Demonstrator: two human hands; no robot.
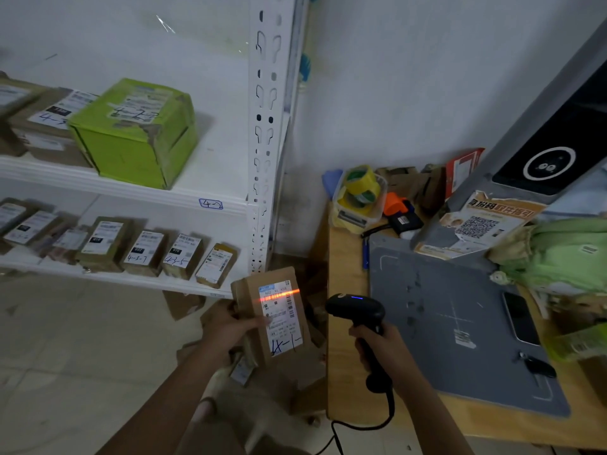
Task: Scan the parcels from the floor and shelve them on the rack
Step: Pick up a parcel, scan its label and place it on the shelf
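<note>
Two hands are raised in the head view, apart from each other, each clamped on its own thing. The left hand [230, 326] grips a cardboard parcel [276, 313] by its left side, thumb lying on the shipping label, holding it upright in the air above the floor, between the rack [262, 126] and the left edge of the wooden desk [345, 339]. The label faces the camera and bears the handwritten mark "4-1-". The right hand [384, 346] is curled round the handle of a black barcode scanner [356, 308], whose head points at the parcel; a red scan line [279, 295] crosses the top of the label. The scanner's cable hangs down past the desk's front left corner.

More cardboard boxes [184, 303] lie on the floor below the held parcel. On the rack's upper shelf a green box [138, 133] sits near the front edge, beside brown parcels to its left. A row of small labelled parcels [144, 252] stands along the lower shelf.

On the desk a grey mat [443, 339] carries a phone [520, 318] near its right edge. A tub of tape rolls [359, 195] stands at the desk's back left corner, and a grey kiosk with a QR poster [479, 224] stands behind the mat.
</note>
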